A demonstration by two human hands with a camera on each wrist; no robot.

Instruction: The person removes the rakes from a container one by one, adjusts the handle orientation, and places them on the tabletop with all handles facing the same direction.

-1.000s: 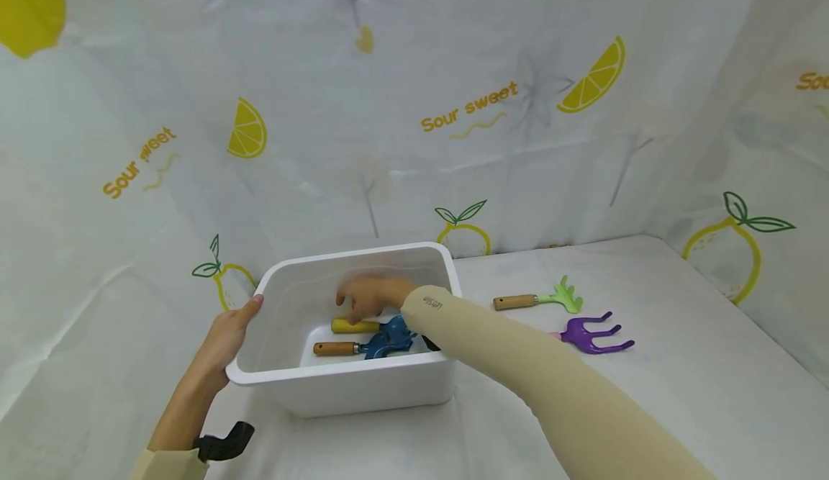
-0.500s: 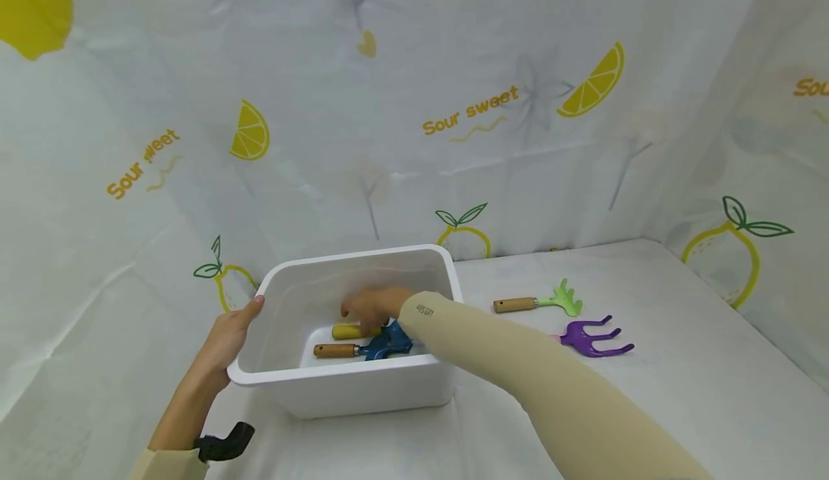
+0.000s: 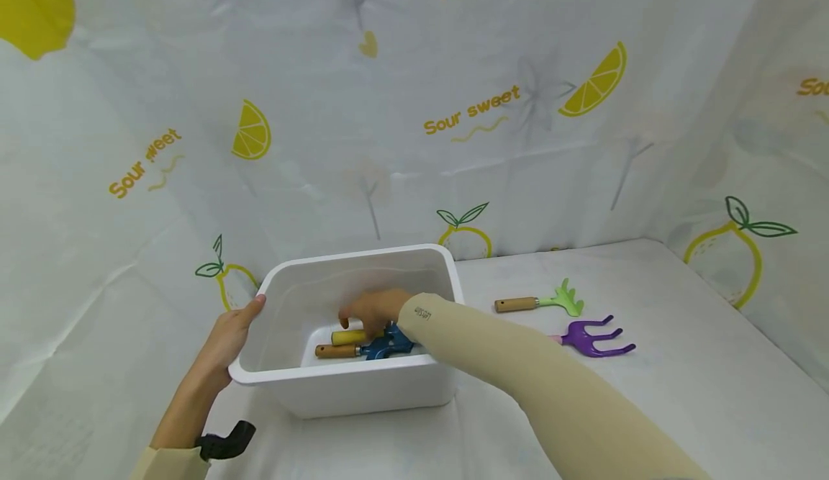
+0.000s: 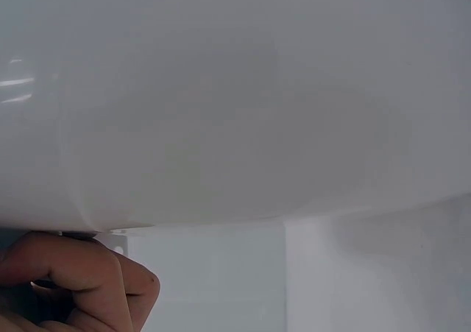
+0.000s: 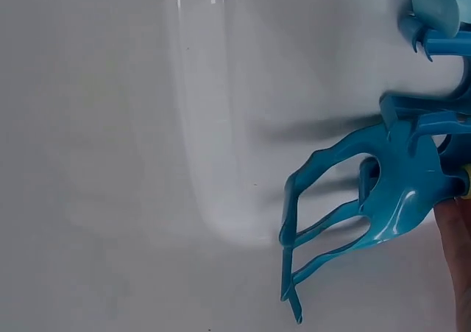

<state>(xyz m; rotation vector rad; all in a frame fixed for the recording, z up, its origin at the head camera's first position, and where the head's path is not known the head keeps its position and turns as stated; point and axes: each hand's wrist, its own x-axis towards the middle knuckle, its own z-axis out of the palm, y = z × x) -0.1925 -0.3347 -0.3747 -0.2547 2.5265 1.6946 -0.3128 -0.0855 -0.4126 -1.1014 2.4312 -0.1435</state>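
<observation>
In the head view, my left hand [image 3: 223,340] grips the left rim of a white plastic bin [image 3: 363,390], thumb over the edge. Its curled fingers [image 4: 88,280] show below the rim in the left wrist view. My right hand [image 3: 376,309] is down inside the bin, its fingers around a yellow-handled hand fork [image 3: 348,337]. The right wrist view shows that fork's blue curved tines [image 5: 397,185] and a finger beside its neck; most of the grip is hidden. Close by lies another blue tool with a brown wooden handle [image 3: 337,351].
Right of the bin, a green hand rake [image 3: 563,298] with a wooden handle and a purple three-pronged fork [image 3: 586,337] lie on the white table [image 3: 686,394]. A lemon-print sheet [image 3: 363,142] hangs behind. More blue tool parts [image 5: 441,41] lie in the bin.
My right hand has lowered onto the yellow-handled fork, and its handle has shifted slightly toward me beside the wooden one. My left hand stays on the rim.
</observation>
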